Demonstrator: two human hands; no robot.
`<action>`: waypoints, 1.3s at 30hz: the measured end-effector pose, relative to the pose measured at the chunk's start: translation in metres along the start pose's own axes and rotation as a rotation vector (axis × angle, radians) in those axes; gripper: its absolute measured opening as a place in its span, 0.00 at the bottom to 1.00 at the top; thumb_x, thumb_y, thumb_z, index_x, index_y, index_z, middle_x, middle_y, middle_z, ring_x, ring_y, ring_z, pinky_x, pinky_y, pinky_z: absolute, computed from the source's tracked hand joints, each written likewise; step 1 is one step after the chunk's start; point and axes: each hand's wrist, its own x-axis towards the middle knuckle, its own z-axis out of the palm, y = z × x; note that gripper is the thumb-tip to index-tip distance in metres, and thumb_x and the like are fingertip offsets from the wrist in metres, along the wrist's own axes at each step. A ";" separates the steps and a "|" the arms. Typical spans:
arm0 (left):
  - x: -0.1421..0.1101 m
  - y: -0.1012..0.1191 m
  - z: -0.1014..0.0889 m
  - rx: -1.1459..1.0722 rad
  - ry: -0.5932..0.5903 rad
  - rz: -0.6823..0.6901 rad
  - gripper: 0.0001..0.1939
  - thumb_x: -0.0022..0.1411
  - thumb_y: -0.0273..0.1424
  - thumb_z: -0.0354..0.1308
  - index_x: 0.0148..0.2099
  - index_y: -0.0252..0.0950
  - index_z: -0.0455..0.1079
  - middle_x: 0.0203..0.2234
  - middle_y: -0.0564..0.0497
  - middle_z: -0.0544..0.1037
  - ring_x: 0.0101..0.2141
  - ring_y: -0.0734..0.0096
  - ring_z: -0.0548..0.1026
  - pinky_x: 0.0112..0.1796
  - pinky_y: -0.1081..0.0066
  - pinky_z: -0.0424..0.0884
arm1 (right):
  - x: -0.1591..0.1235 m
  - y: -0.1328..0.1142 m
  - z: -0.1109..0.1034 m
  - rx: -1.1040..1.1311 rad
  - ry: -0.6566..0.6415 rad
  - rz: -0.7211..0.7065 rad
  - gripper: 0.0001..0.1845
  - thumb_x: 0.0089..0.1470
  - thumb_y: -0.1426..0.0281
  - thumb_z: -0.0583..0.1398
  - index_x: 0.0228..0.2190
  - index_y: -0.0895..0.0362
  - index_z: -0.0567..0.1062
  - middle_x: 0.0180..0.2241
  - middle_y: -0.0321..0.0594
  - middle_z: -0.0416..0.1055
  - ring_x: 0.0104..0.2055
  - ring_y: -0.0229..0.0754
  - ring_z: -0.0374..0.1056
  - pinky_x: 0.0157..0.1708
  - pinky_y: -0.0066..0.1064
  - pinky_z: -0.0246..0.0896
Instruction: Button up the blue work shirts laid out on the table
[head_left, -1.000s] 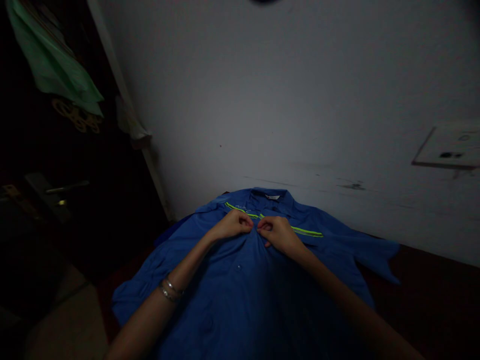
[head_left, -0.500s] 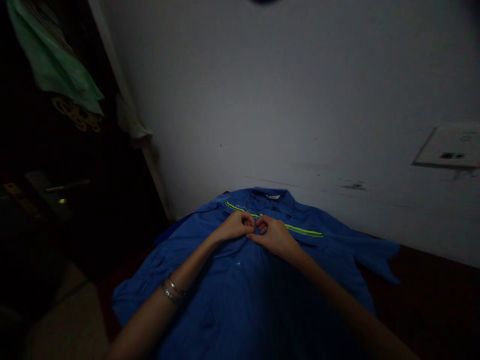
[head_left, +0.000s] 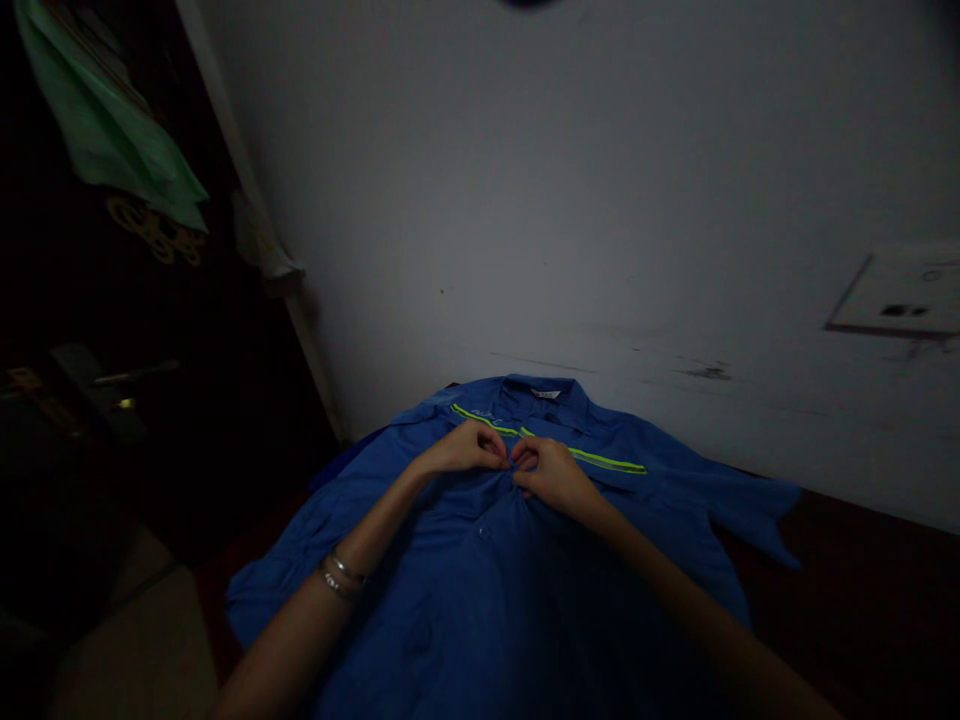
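Left hand [head_left: 470, 447] and right hand [head_left: 555, 472] pinch the front of a blue shirt [head_left: 442, 590], fingertips close together; a button [head_left: 484, 532] shows below; bangles [head_left: 341, 577] ring the left arm [head_left: 289, 640]; behind stands a wall [head_left: 570, 190]; green cloth [head_left: 120, 140] hangs by a door [head_left: 217, 340].

Room dimly lit. Pale, plain wall [head_left: 570, 200] occupies most of the view; dark scuff marks [head_left: 709, 372] noted low down. Wall plate [head_left: 907, 290] fitted at right, its lower edge dark. Dark door [head_left: 217, 400] stands at left with metal handle [head_left: 135, 374]; green cloth [head_left: 112, 135] hangs there, above a gold-toned ornament [head_left: 154, 230]. Light-coloured floor [head_left: 142, 640], visible lower left, shows a dark joint line.
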 end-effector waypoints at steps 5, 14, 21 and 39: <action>-0.003 0.006 -0.005 0.050 -0.020 -0.020 0.09 0.44 0.27 0.60 0.31 0.29 0.73 0.21 0.52 0.73 0.23 0.78 0.67 0.26 0.79 0.61 | 0.003 0.002 -0.002 0.218 -0.041 0.147 0.13 0.35 0.81 0.55 0.29 0.61 0.69 0.21 0.33 0.65 0.21 0.32 0.64 0.18 0.21 0.63; -0.006 0.013 -0.005 0.205 -0.071 0.019 0.09 0.46 0.28 0.60 0.32 0.29 0.73 0.23 0.52 0.74 0.25 0.77 0.68 0.28 0.79 0.62 | 0.003 0.000 -0.006 0.352 -0.024 0.225 0.10 0.35 0.81 0.56 0.26 0.63 0.71 0.19 0.33 0.66 0.20 0.32 0.64 0.19 0.24 0.66; -0.006 0.010 -0.002 0.174 -0.046 0.038 0.13 0.46 0.35 0.60 0.30 0.28 0.73 0.21 0.52 0.72 0.24 0.79 0.66 0.26 0.79 0.60 | 0.003 0.003 -0.005 0.344 -0.023 0.166 0.08 0.37 0.79 0.58 0.26 0.62 0.72 0.20 0.34 0.68 0.22 0.34 0.66 0.20 0.23 0.66; -0.002 0.006 0.013 -0.174 0.137 -0.360 0.08 0.46 0.30 0.55 0.25 0.28 0.70 0.14 0.54 0.68 0.15 0.80 0.66 0.16 0.79 0.64 | 0.005 0.009 -0.010 0.173 -0.064 -0.058 0.10 0.41 0.77 0.56 0.30 0.62 0.74 0.23 0.37 0.71 0.24 0.34 0.66 0.25 0.24 0.62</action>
